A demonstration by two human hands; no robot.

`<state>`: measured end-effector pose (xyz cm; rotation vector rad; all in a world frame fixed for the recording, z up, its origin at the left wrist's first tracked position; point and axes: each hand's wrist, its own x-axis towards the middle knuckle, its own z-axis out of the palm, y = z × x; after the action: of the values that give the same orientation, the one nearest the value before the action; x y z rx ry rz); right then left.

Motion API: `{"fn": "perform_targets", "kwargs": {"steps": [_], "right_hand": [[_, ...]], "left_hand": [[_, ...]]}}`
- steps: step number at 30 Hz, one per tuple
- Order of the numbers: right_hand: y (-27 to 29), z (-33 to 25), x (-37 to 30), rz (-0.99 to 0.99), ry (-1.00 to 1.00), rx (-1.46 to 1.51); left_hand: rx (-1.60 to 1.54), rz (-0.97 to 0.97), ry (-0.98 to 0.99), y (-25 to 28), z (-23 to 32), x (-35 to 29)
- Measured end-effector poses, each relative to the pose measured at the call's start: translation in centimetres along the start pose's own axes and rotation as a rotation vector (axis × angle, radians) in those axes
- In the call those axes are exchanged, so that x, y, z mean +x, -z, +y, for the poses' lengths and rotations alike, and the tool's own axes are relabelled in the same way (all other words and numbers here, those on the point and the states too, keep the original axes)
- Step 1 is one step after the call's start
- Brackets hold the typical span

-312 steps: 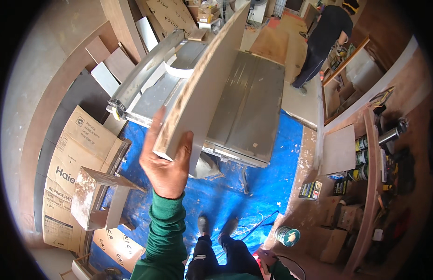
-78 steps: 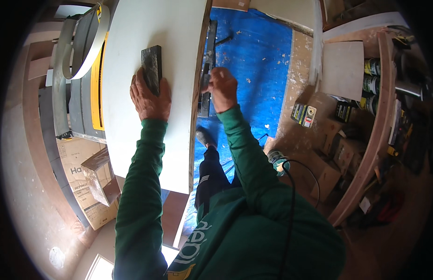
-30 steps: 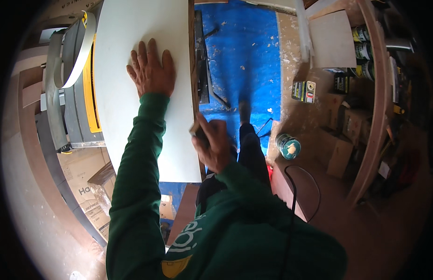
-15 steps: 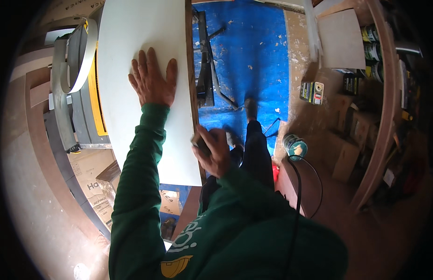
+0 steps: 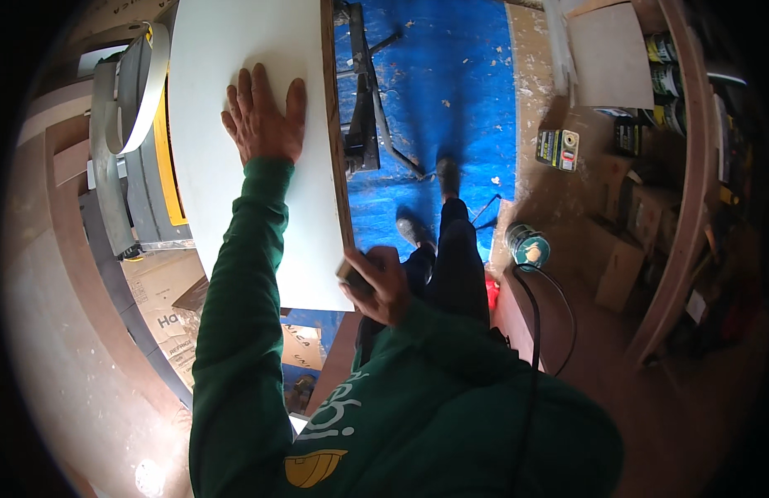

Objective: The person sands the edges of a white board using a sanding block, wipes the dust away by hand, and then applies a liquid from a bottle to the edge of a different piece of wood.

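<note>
A long white panel (image 5: 235, 216) with a brown, bare edge on its right side lies in front of me. My left hand (image 5: 266, 116) rests flat on its white top, fingers spread, toward the middle of its length. At the near right corner, my right hand (image 5: 379, 282) is closed round a small dark block (image 5: 354, 279). The block is held up against the panel's long right edge. My fingers cover much of it, and its underside is hidden.
A grey and yellow machine (image 5: 156, 158) with a curled pale strip (image 5: 156, 91) stands left of the panel. Dark metal stand legs (image 5: 368, 108) rise from the blue floor sheet (image 5: 467, 91). Right are a tin (image 5: 529, 247), a black cable (image 5: 534, 332), a small box (image 5: 557, 149) and shelving (image 5: 691, 207).
My right hand, with the block, has slid along the panel's edge toward its near corner. My left hand stays flat on the panel. The whole view has shifted slightly.
</note>
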<state>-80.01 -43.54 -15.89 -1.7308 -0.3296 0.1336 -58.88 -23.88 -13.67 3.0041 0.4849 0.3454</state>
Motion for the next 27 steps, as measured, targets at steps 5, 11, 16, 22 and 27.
{"fn": "perform_targets", "kwargs": {"steps": [5,11,16,22,27], "right_hand": [[1.6,2.4,19.6,0.244,0.104,-0.081],[-0.1,0.3,5.2,0.042,0.109,-0.123],[0.0,-1.0,2.2,0.018,0.036,-0.179],[1.2,1.2,15.7,0.253,0.169,-0.154],[-1.4,-1.0,-0.9,0.112,0.000,-0.132]], "left_hand": [[-0.076,0.001,-0.023,-0.6,1.3,0.5],[-0.033,0.014,0.012,-0.7,-0.2,0.4],[-0.042,0.043,0.003,-1.1,-0.1,-0.1],[-0.081,0.033,-0.013,-1.1,0.5,0.4],[-0.028,0.041,0.034,-0.9,-0.1,0.4]]}}
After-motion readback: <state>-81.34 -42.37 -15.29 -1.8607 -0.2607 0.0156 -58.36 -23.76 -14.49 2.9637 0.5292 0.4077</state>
